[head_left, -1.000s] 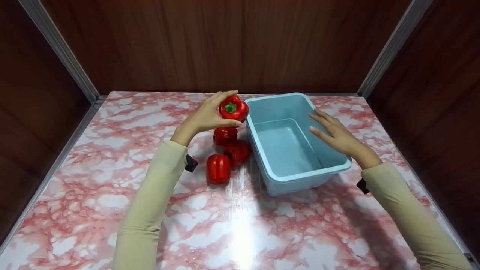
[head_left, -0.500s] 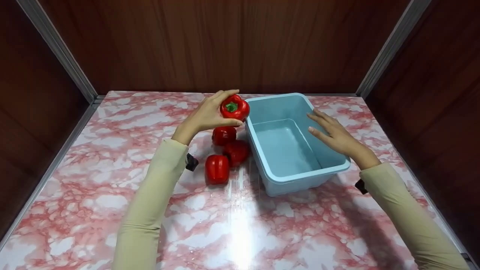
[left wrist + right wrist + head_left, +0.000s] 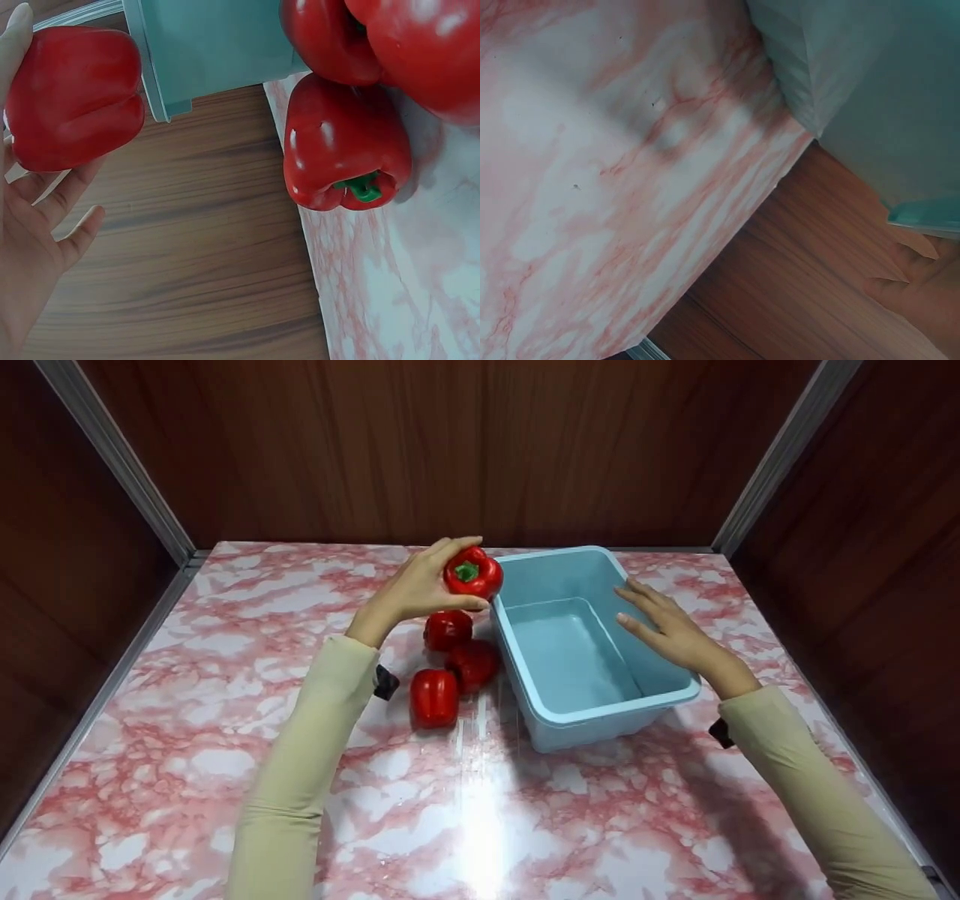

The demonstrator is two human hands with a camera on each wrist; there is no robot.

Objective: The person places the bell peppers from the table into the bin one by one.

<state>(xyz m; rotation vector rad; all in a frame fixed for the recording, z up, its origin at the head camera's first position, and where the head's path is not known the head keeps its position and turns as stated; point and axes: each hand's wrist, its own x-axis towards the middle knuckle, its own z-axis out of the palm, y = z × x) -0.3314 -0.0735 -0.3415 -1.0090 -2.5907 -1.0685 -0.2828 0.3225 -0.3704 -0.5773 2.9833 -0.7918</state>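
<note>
Tub (image 3: 574, 660): pale blue, rectangular, open-topped, standing on the marbled surface (image 3: 225, 765); inner floor and walls in plain view.
Held pepper (image 3: 486, 582): red, green stem (image 3: 466, 571) turned to the head camera; raised above the surface at the tub's left rim, toward the far corner; contact with the rim cannot be told.
Left hand (image 3: 421, 586): fingers curved round the held pepper, thumb on its near side, parted by its width.
Right hand (image 3: 673, 634): fingers extended and spread, gripping nothing, over the tub's right wall; touch cannot be told.
Loose peppers: three, red, clustered left of the tub; rear pepper (image 3: 448, 630), middle pepper (image 3: 474, 664) just beside the tub, front pepper (image 3: 434, 699) nearest the person.
</note>
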